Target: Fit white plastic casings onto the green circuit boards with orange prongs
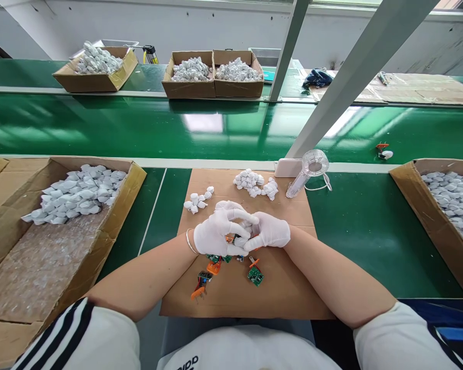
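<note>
Both my hands wear white gloves and meet above a cardboard sheet [293, 288]. My left hand [221, 228] curls its fingers toward the right one. My right hand [270, 230] is closed with its fingertips against the left. Between them is a small white shell [241, 241], mostly covered by fingers; orange and green bits show beside it. Just below lie small green circuit boards with orange plug pieces, among them one circuit board [255, 276] and an orange plug piece [198, 293]. Beyond my hands sit small piles of white shells [248, 180].
Open cardboard boxes of white pieces stand left [139, 180] and right [409, 192], with more boxes [189, 91] behind the green belt [139, 128]. A clear plastic handheld fan [299, 182] stands by a slanted metal post [332, 97]. An orange-and-white piece [387, 154] lies on the belt.
</note>
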